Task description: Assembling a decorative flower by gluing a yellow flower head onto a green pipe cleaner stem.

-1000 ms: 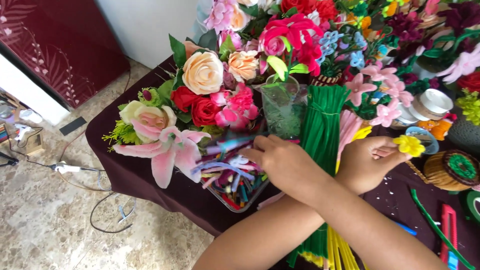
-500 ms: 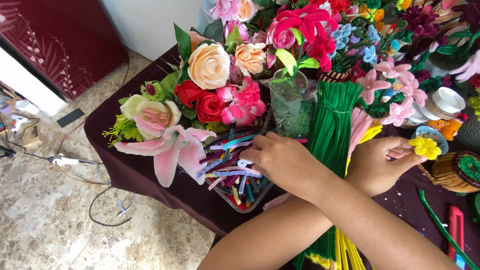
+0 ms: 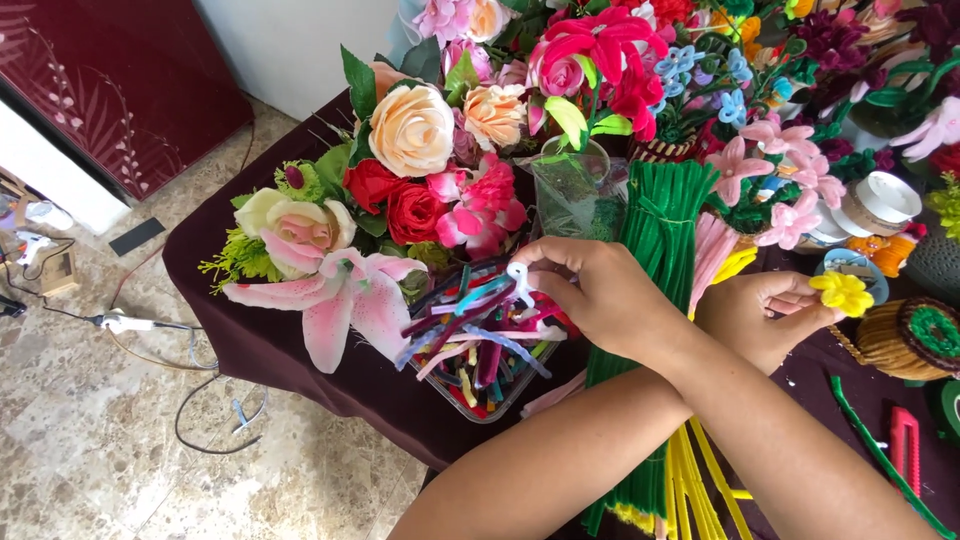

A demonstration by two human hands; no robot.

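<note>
My arms are crossed. My right hand reaches left over a clear container of mixed coloured pipe cleaner pieces and pinches a short white pipe cleaner between thumb and fingertips. My left hand sits further right and holds a small yellow pipe cleaner flower by its fingertips. A thick bundle of green pipe cleaners lies under both wrists, with yellow ones below it.
Artificial roses and a pink lily crowd the dark maroon tablecloth to the left. Pink and blue flowers, a white tape roll, a woven basket and a red cutter lie to the right. Cables trail on the floor.
My right hand has closed on a white piece and lifted it slightly out of the container. My left hand stays put with the yellow flower.
</note>
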